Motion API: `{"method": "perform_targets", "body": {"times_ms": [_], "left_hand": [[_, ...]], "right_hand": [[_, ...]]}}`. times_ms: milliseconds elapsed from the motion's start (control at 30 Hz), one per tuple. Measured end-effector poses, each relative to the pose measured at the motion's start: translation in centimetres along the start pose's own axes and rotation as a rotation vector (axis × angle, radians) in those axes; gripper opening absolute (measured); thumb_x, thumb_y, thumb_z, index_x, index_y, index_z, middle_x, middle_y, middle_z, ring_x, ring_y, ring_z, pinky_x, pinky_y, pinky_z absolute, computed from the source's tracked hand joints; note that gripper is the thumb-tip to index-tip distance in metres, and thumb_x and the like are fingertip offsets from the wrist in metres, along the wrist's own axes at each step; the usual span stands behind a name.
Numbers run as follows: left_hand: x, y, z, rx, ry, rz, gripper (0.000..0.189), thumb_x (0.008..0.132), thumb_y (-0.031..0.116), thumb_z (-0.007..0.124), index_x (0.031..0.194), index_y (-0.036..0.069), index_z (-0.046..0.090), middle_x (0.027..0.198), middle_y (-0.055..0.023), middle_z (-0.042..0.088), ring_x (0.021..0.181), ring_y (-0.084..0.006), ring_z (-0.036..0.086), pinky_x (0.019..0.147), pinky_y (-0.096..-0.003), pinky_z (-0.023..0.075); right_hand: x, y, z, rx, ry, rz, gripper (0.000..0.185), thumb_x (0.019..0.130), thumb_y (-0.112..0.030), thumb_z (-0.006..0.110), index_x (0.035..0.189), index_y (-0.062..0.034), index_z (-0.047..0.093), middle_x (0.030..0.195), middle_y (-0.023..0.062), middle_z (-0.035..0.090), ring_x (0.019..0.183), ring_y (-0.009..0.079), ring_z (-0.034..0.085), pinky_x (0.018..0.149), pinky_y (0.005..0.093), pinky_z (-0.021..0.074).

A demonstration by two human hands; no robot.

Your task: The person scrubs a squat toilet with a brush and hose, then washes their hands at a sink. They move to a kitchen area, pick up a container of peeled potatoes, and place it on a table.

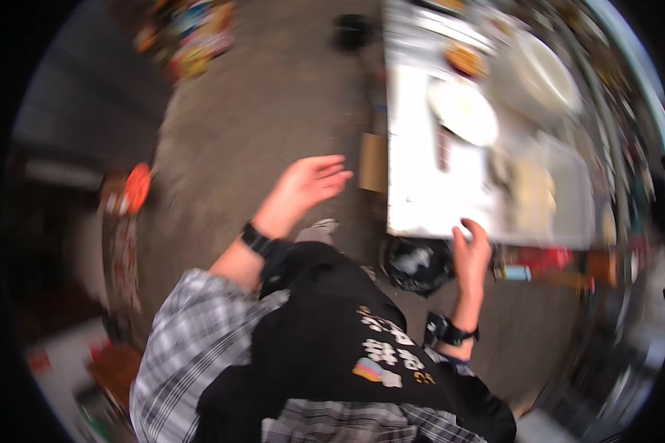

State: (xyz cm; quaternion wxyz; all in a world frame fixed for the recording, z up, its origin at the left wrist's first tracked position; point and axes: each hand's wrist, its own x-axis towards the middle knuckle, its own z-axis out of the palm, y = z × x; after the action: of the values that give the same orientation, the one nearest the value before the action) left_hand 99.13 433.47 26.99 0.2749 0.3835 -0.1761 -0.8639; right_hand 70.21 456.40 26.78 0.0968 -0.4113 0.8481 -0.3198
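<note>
My left hand [313, 180] hangs over the concrete floor, fingers stretched out and holding nothing. Beside the near edge of a white-topped table [421, 194], my right hand [472, 243] has its thumb and fingers apart, with nothing in it. Whether its fingertips touch the tabletop I cannot tell. On the table lies a round white plate or board [468, 113]. A dark brown strip [443, 149], perhaps a handle, sticks out from beside it. To the right is a clear plastic tub [579, 194] with pale yellowish contents [532, 185]. Motion blur hides finer detail.
A large white bucket [510, 83] and an orange-brown round item [465, 60] stand farther up the table. Below its near edge is a black-bagged bin [418, 266]. Cardboard [372, 163] juts from the table's left side. An orange-red round object [138, 187] is at left.
</note>
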Motion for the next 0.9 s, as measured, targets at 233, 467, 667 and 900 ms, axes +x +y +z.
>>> {"method": "perform_targets", "body": {"times_ms": [233,467,667,900], "left_hand": [[2.6,-6.5,11.8,0.156,-0.038,-0.198,0.027,0.089,0.009,0.062,0.111,-0.007,0.059,0.104,-0.0158,0.06,0.094,-0.0285,0.063,0.069,-0.0335,0.0555],[7.1,-9.3,25.2,0.435,-0.301,-0.232,0.025,0.092,0.009,0.059,0.111,-0.007,0.056,0.103,-0.0145,0.058,0.095,-0.0291,0.064,0.069,-0.0326,0.056],[14.0,-12.5,35.7,0.609,-0.292,-0.271,0.02,0.091,0.009,0.06,0.106,-0.002,0.052,0.104,-0.0161,0.054,0.096,-0.0318,0.063,0.07,-0.0384,0.0561],[20.7,-15.6,42.2,0.889,-0.317,-0.038,0.04,0.085,0.01,0.066,0.116,0.003,0.041,0.098,-0.0095,0.044,0.091,-0.0287,0.058,0.072,-0.0382,0.0558]], "right_hand": [[-5.0,7.5,-9.2,0.324,0.224,0.269,0.031,0.086,-0.014,0.069,0.112,0.0011,0.063,0.101,0.0119,0.067,0.092,0.0177,0.063,0.083,0.0314,0.0507],[-5.5,13.1,-14.3,0.512,0.363,0.391,0.034,0.087,-0.013,0.068,0.116,0.0027,0.059,0.099,0.0075,0.065,0.087,0.0127,0.061,0.079,0.0272,0.0505],[-2.4,14.9,-17.8,0.866,0.322,0.489,0.035,0.093,-0.018,0.064,0.12,0.0017,0.055,0.1,0.0074,0.063,0.087,0.015,0.063,0.074,0.0295,0.0549],[5.6,18.6,-20.3,0.804,0.414,0.66,0.036,0.093,-0.026,0.063,0.116,0.0005,0.054,0.103,0.0077,0.06,0.086,0.017,0.063,0.068,0.0297,0.0566]]}}
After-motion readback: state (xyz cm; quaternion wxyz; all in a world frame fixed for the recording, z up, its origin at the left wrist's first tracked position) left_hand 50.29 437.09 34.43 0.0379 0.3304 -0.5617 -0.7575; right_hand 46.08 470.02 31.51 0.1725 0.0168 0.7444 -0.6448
